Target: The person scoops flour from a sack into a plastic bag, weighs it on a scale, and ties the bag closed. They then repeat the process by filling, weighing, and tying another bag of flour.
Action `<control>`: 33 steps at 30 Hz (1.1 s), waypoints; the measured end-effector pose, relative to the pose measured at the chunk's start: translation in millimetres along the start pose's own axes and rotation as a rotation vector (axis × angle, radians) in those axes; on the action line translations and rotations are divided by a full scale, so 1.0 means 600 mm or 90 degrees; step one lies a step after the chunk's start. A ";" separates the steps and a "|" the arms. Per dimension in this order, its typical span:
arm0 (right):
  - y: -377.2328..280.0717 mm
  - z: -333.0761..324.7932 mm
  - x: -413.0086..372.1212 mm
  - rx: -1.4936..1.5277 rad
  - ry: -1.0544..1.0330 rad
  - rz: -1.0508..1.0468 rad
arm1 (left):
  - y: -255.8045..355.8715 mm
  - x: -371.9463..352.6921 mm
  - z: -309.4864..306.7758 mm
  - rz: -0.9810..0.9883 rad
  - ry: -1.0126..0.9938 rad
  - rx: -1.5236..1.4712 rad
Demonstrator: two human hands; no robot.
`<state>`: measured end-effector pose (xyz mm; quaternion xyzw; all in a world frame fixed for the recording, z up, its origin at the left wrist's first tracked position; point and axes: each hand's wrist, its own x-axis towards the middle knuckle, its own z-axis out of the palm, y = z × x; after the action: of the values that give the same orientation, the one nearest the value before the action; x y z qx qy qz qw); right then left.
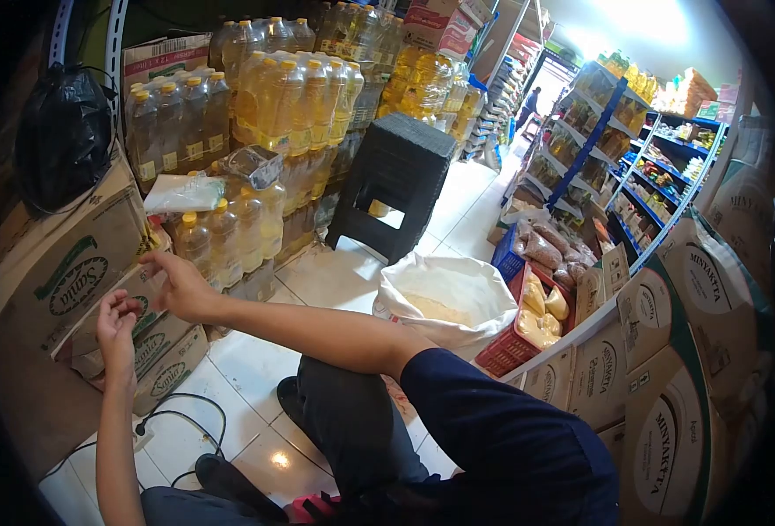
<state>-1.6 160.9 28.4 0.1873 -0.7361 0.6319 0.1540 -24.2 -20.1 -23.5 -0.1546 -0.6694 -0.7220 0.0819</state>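
My right hand (181, 285) reaches across to the left side of the view, its fingers apart and slightly bent, with nothing seen in them. Just below and left of it, my left hand (117, 329) is raised with curled but separated fingers, also holding nothing visible. Both are in front of stacked cardboard boxes (173, 373) with green print. Close beyond the right hand stand wrapped yellow-capped bottles (223, 232). A clear plastic packet (183, 192) lies above the hands, beside a dark wrapped item (252, 165).
A black stool (401, 167) stands ahead. Right of it are an open white sack (444, 294) and a red crate (506, 349) of filled bags. Cartons (668, 430) line the right side. A black cable (196, 396) crosses the tiled floor. Someone (530, 103) is far off.
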 end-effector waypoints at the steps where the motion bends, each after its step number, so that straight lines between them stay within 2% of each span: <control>1: 0.019 0.000 0.002 -0.137 -0.023 -0.053 | 0.004 -0.004 0.004 -0.004 -0.012 0.015; 3: 0.041 -0.002 0.009 -0.410 -0.069 -0.162 | 0.010 -0.009 0.006 -0.013 -0.035 0.047; 6: 0.011 -0.012 0.012 -0.112 -0.186 0.126 | 0.011 -0.007 -0.003 -0.117 -0.038 0.064; 9: 0.020 0.001 0.004 -0.110 -0.148 0.058 | 0.029 -0.009 0.002 -0.167 0.013 0.062; 12: 0.020 0.012 -0.004 -0.268 -0.174 -0.203 | 0.008 0.003 -0.014 -0.239 0.024 0.022; 15: 0.000 0.010 -0.009 -0.275 -0.280 -0.369 | 0.007 0.010 -0.036 -0.320 -0.107 -0.076; 18: -0.024 0.028 -0.031 -0.212 -0.364 -0.367 | 0.061 -0.003 -0.016 -0.397 -0.246 -0.122; 19: -0.023 0.035 -0.043 -0.276 -0.375 -0.385 | 0.064 -0.010 -0.009 -0.405 -0.241 -0.073; 21: -0.021 0.047 -0.064 -0.320 -0.478 -0.319 | 0.059 -0.024 -0.001 -0.420 -0.227 0.023; 22: -0.019 0.053 -0.072 -0.342 -0.529 -0.286 | 0.052 -0.027 -0.002 -0.399 -0.264 0.029; 24: -0.001 0.064 -0.086 -0.315 -0.533 -0.242 | 0.041 -0.031 -0.004 -0.355 -0.341 0.041; 25: -0.003 0.065 -0.088 -0.301 -0.534 -0.220 | 0.081 -0.043 0.012 -0.340 -0.353 0.055; 28: -0.037 0.045 -0.088 -0.375 -0.500 -0.295 | 0.078 -0.045 0.015 -0.366 -0.416 -0.045; 31: -0.049 0.033 -0.084 -0.371 -0.453 -0.402 | 0.098 -0.048 0.032 -0.315 -0.454 -0.080; 33: -0.057 0.027 -0.084 -0.320 -0.522 -0.314 | 0.097 -0.041 0.030 -0.273 -0.503 -0.043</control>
<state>58.9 144.6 32.3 0.5434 -0.7985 0.2562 0.0380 20.0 -9.6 24.2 -0.2786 -0.6426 -0.6294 -0.3367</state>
